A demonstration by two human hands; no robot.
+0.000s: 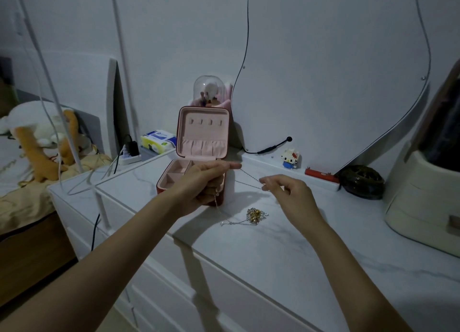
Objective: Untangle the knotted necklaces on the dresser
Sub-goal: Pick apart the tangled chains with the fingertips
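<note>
both hands up over the dresser top point(286, 252), a thin chain point(250, 178) stretched between them in the air. left hand point(199, 184) pinches one end at its fingertips point(235, 166), palm toward the camera, other fingers curled. right hand point(286, 192) pinches the other end between thumb and forefinger, remaining fingers loosely bent.

chain's long axis runs from the left fingertips down toward 4 o'clock to the right hand's pinch; taut, roughly straight, two strands look visible near the right hand. a second length hangs from the left palm straight down toward 6 o'clock and reaches the dresser top.

knotted necklaces point(256, 214) lie on the dresser top at 6 o'clock from the stretched chain, between the two wrists: a small clump of silver and gold links. one silver strand trails out of the clump toward 8 o'clock, ending in a small loop. cannot tell if the hanging length joins that strand.

jewelry box point(202, 142) sits open behind the left hand, at 12 o'clock from it, lid upright, pink lining, base partly hidden by the hand. small block figure point(290, 158) at 1 o'clock from the right hand, against the mirror point(336, 70). dark round object point(362, 181) at 3 o'clock from the right hand, red bar point(321, 175) just left of it.
</note>
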